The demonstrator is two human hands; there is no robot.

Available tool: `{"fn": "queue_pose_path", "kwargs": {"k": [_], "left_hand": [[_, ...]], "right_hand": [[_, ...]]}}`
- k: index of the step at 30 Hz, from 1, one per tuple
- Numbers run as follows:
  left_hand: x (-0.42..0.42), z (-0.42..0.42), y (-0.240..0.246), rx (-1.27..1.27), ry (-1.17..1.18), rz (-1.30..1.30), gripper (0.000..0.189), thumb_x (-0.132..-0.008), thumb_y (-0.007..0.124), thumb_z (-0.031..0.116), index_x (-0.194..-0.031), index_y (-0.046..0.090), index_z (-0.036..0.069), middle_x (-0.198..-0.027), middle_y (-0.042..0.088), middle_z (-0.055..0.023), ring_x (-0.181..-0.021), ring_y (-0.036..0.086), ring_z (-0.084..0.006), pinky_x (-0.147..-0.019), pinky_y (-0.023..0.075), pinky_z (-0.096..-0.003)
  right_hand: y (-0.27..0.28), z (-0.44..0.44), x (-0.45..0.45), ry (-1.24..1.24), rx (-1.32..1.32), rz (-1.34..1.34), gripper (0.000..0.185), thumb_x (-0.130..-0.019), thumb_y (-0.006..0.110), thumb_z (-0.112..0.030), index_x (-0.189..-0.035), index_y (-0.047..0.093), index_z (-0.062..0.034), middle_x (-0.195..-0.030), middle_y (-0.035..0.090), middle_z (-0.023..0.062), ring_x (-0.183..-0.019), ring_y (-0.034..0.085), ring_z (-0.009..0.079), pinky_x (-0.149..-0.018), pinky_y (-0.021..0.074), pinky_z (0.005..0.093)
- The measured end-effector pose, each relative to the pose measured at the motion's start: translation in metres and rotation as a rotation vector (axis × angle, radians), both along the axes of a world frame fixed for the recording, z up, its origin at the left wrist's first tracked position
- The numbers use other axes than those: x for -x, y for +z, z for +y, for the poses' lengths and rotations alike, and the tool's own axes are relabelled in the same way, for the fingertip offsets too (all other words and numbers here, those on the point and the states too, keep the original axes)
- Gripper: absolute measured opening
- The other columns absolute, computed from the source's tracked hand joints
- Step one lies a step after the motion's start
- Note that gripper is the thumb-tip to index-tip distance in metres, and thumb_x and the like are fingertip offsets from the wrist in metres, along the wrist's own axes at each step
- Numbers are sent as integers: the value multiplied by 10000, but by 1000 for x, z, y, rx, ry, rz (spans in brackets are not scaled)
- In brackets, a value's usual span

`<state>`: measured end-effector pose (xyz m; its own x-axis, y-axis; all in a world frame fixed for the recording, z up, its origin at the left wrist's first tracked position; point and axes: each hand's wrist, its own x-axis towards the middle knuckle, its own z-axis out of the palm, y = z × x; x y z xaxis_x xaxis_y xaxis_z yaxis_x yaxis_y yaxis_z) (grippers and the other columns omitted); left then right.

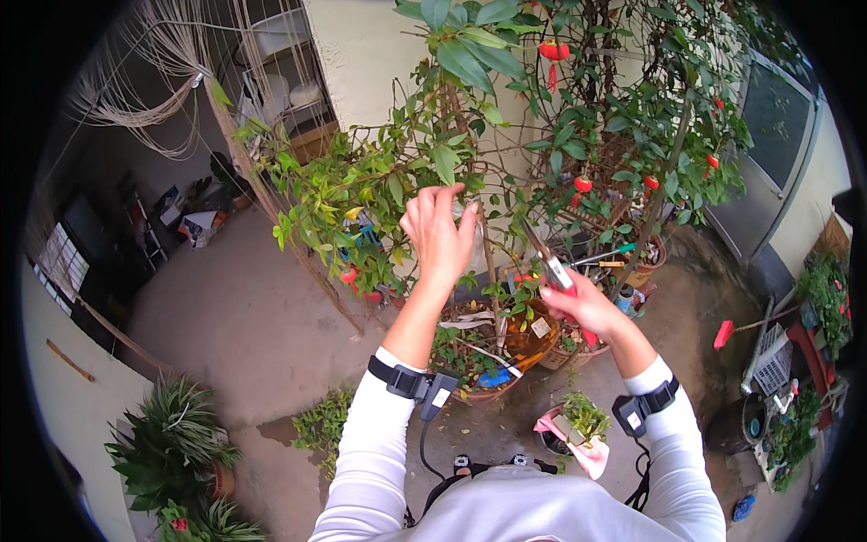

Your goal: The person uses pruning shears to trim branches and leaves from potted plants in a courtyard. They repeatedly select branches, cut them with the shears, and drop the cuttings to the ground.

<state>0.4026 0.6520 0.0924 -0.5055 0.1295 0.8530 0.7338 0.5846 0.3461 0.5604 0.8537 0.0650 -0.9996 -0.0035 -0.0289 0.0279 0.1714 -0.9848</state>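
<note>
My left hand (437, 237) is raised among the leaves of a potted shrub (366, 183), its back towards me and its thumb apart from the fingers. A light green leaf (445, 162) hangs right at the fingertips; whether they pinch it is hidden. Clear plastic (477, 237) shows beside the thumb, by an upright stem. In my right hand (582, 305) are pruning shears (552, 264) with red handles, their metal blades pointing up and left towards the foliage. Below both hands stands the shrub's large pot (484, 393), holding soil, small plants and an amber plastic piece (535, 332).
Red lantern ornaments (583, 184) hang in the climbing plant at right. A small pot with pink cloth (582, 447) stands near my feet. Bundled strings (149, 101) hang across the doorway at left. Spiky potted plants (183, 420) stand lower left, a metal door (765, 156) far right.
</note>
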Motion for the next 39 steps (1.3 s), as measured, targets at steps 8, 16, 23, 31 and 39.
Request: {"fn": "queue_pose_path", "kwargs": {"k": [8,16,23,31,39], "left_hand": [[4,10,15,20,138,27,377,-813,731,193,-1179,651,156,-1037,512,-89,-1037,461,-281,-920,319,-421],[9,10,15,28,143,105,265,-725,705,66,-975,725,153,-944,514,-60,-987,475,-262,-929,323,-403],[-18,11,-16,-104,72,72,187,-738,671,56,-906,689,134,-908,530,-47,-947,484,-250,-879,332,-391],[-135,83,-142,265,-693,-237,182,-725,636,60,-893,665,123,-894,594,-46,-932,535,-247,-834,377,-397],[-197,173,-224,800,-990,-644,274,-823,615,113,-1091,669,110,-1021,617,-33,-1180,485,-268,-1041,360,-493]], "right_hand": [[24,0,66,-70,-283,129,505,-871,698,-411,-1072,548,28,-816,605,72,-740,562,151,-691,461,305],[39,8,69,-146,-530,226,478,-832,722,-414,-1013,601,12,-823,623,141,-774,602,225,-732,475,354],[27,31,37,-55,-412,173,422,-855,727,-354,-1038,567,-10,-840,571,65,-791,540,156,-754,459,311],[-29,79,-94,-282,-18,60,363,-885,706,-198,-1165,539,-39,-862,549,-21,-788,523,80,-697,448,244],[-80,96,-172,-539,97,-79,323,-903,663,-208,-1160,544,-52,-786,567,-12,-683,550,89,-588,419,242]]}}
